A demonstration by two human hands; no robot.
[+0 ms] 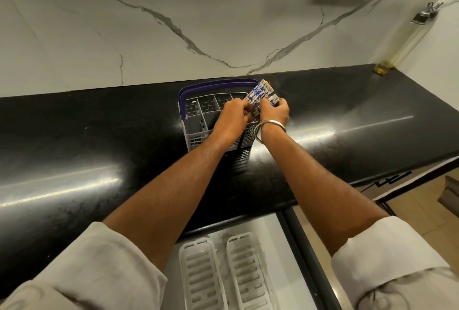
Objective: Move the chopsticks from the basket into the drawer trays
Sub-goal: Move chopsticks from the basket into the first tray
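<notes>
Here your black counter (74, 140) spans the scene, with the open drawer (278, 247) near you holding two white slotted trays (202, 277). The grey basket (196, 120) sits mid-counter. Your left hand (232, 117) and right hand (274, 112) both have fingers curled around the patterned chopsticks (260, 92) standing in its right compartment.

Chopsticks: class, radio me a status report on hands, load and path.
Left hand and right hand both gripping chopsticks above the basket. Drawer trays open below, empty. Nothing in the way.
</notes>
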